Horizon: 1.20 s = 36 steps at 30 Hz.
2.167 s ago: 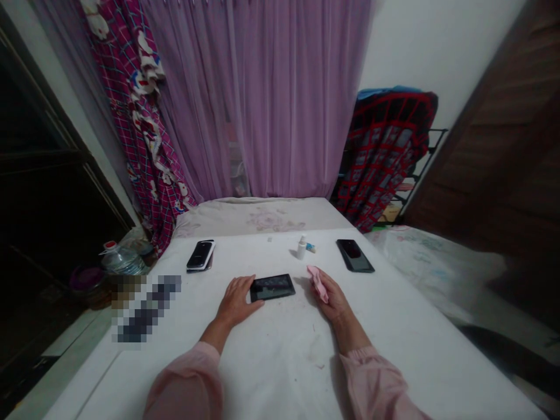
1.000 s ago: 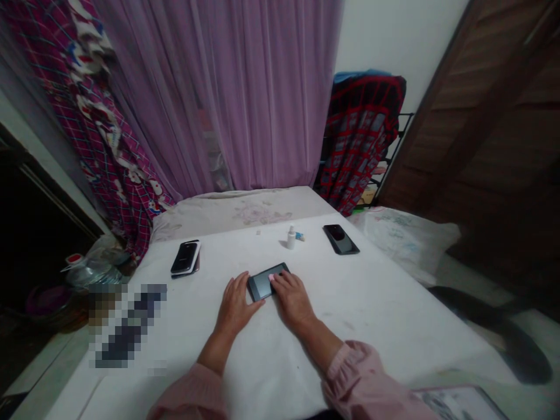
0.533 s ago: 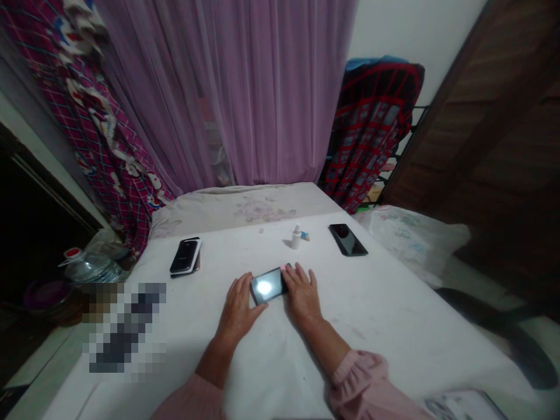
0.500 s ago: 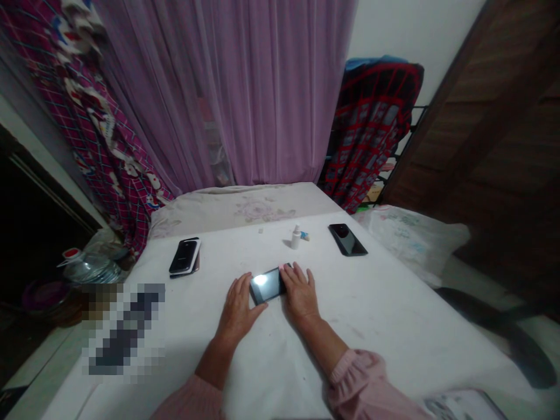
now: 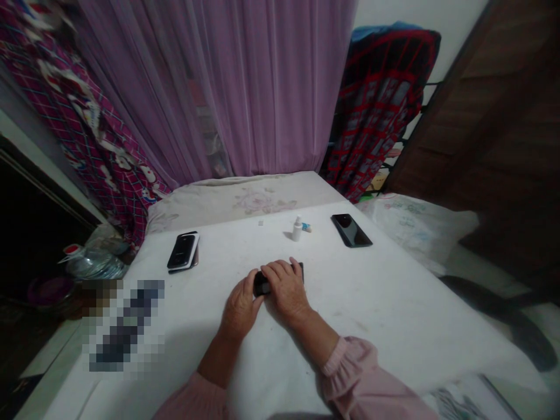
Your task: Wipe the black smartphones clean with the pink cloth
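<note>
Black oblong glass phone: pinched at nine o'clock by left hand; skid risked if overpressed by right hand, flattish-fingered, contents unseen.

Forearms angled inward, hands nearly meeting.
Left hand curled; right hand palm down, fingers bent.

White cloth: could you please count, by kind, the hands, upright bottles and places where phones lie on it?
Hands: 2 (left hand, right hand)
Upright bottles: 1 (small white bottle)
Phone places: 3 (left pile, handled phone, right-side phone)
Total: 6
Blurred patch, hidden phones: not counted.
</note>
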### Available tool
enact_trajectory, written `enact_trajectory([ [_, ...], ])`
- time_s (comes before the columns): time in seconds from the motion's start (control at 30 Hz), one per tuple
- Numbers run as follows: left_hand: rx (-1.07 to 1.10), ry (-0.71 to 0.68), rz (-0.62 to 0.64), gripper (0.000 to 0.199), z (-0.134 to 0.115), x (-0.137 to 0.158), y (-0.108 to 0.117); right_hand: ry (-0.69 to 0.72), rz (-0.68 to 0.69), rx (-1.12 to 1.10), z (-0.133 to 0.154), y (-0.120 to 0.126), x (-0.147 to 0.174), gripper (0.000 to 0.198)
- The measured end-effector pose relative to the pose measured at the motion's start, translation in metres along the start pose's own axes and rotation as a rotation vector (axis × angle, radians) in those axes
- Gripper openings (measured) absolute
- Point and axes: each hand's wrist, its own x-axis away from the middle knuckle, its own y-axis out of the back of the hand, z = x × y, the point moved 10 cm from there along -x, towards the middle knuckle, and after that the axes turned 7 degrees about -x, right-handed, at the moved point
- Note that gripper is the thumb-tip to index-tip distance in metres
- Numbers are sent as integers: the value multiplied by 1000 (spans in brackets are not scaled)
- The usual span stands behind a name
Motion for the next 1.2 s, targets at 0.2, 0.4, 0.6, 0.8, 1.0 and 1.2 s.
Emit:
enact_trajectory([
  [0.2,63,29,18,45,2,-1,2,-56,-56,48,-28,24,20,33],
  [0.4,188,88,12,29,6,-2,4,-107,-94,79,-43,34,30,33],
  [0.6,253,221,-2,24,13,-2,6,-24,-63,27,-1,15,20,25],
  [0.8,293,296,10,17,13,-3,11,59,-74,5,30,8,15,21],
  [1.0,342,288,3,13,9,-5,13,87,-41,26,15,17,26,29],
  [1.2,329,288,-18,11,12,-1,10,-34,-110,90,-35,50,43,39],
])
